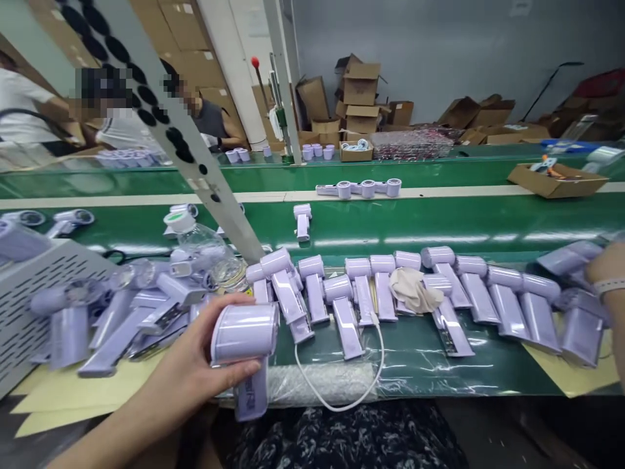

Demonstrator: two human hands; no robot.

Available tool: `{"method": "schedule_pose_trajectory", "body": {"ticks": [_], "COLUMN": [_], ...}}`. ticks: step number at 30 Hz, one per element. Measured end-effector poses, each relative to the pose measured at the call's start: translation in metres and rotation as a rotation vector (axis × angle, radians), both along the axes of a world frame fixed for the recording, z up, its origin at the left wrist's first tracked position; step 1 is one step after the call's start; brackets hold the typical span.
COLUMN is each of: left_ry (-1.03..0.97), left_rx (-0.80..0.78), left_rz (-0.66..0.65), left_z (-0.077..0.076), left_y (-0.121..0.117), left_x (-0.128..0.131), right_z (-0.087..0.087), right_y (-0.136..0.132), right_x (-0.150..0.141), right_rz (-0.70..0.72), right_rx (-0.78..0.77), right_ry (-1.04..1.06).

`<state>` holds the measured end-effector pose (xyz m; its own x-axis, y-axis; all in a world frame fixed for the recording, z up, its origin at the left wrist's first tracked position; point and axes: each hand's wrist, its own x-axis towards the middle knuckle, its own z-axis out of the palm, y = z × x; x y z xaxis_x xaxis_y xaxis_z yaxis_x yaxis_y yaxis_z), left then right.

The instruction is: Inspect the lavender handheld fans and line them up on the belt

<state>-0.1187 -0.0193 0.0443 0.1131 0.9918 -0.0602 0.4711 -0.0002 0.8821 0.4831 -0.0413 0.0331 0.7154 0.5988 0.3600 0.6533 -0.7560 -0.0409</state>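
Note:
My left hand (pixel 215 358) is closed around the round head of a lavender handheld fan (pixel 247 332), held above the bench's front edge with its handle pointing down. At the far right edge, my right hand (pixel 603 266), with a pale band at the wrist, is blurred and partly cut off. It is beside a blurred lavender fan (pixel 569 258); its fingers do not show clearly. A row of similar fans (pixel 346 322) lies along the bench between the hands. A white cable (pixel 336 409) runs to one of them. A beige cloth (pixel 415 291) rests on the row.
A grey slotted bin (pixel 73 273) and a pile of fans (pixel 161 293) are at the left. A clear plastic bottle (pixel 200 241) stands by a slanted metal post (pixel 195 156). Beyond runs a green conveyor (pixel 439 225) with more fans and a cardboard tray (pixel 556 181). Co-workers sit opposite.

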Motion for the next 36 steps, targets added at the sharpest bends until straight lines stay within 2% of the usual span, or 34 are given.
{"method": "schedule_pose_trajectory", "body": {"ticks": [1, 2, 4, 7, 9, 10, 12, 14, 16, 19, 22, 24, 26, 29, 30, 33, 34, 36], "left_ry": [0.009, 0.004, -0.055, -0.228, -0.281, -0.281, -0.274, -0.293, -0.311, -0.263, -0.206, -0.172, -0.138, -0.113, -0.109, -0.109, -0.111, -0.113], "left_rx": [-0.042, -0.069, -0.066, -0.05, -0.078, -0.083, -0.076, -0.059, -0.035, 0.055, 0.211, 0.319, 0.403, 0.487, 0.501, 0.523, 0.522, 0.509], "left_rz": [-0.022, -0.047, -0.079, -0.052, -0.057, -0.079, -0.149, -0.208, -0.247, -0.327, -0.386, -0.371, -0.342, -0.288, -0.275, -0.291, -0.3, -0.298], "left_z": [-0.003, -0.007, -0.015, -0.025, -0.031, -0.034, -0.04, -0.046, -0.049, -0.051, -0.052, -0.055, -0.057, -0.056, -0.055, -0.055, -0.056, -0.059], "left_y": [0.0, 0.001, 0.001, -0.002, -0.005, -0.005, -0.005, -0.005, -0.005, -0.008, -0.014, -0.019, -0.023, -0.027, -0.028, -0.027, -0.026, -0.025], "left_x": [-0.007, -0.011, -0.007, 0.017, 0.036, 0.045, 0.058, 0.068, 0.078, 0.093, 0.102, 0.105, 0.106, 0.107, 0.107, 0.108, 0.109, 0.111], "right_z": [0.004, 0.006, 0.0, -0.028, -0.045, -0.05, -0.048, -0.035, -0.019, -0.01, -0.021, -0.029, -0.033, -0.028, -0.026, -0.023, -0.023, -0.025], "right_y": [0.008, 0.016, 0.031, 0.041, 0.035, 0.029, 0.013, -0.004, -0.018, -0.028, -0.029, -0.03, -0.032, -0.033, -0.032, -0.032, -0.033, -0.035], "right_x": [-0.01, -0.025, -0.064, -0.134, -0.174, -0.191, -0.219, -0.244, -0.269, -0.303, -0.325, -0.335, -0.341, -0.342, -0.34, -0.332, -0.333, -0.339], "right_rz": [-0.003, 0.055, 0.321, 0.768, 0.912, 0.949, 1.008, 1.096, 1.179, 1.228, 1.221, 1.185, 1.13, 1.119, 1.162, 1.306, 1.298, 1.204], "right_rx": [0.005, 0.008, -0.043, -0.141, -0.133, -0.087, 0.098, 0.311, 0.426, 0.424, 0.432, 0.444, 0.522, 0.67, 0.657, 0.471, 0.457, 0.554], "right_ry": [0.009, 0.047, 0.166, 0.307, 0.292, 0.262, 0.199, 0.2, 0.325, 0.723, 1.199, 1.42, 1.444, 1.313, 1.307, 1.353, 1.338, 1.251]}}
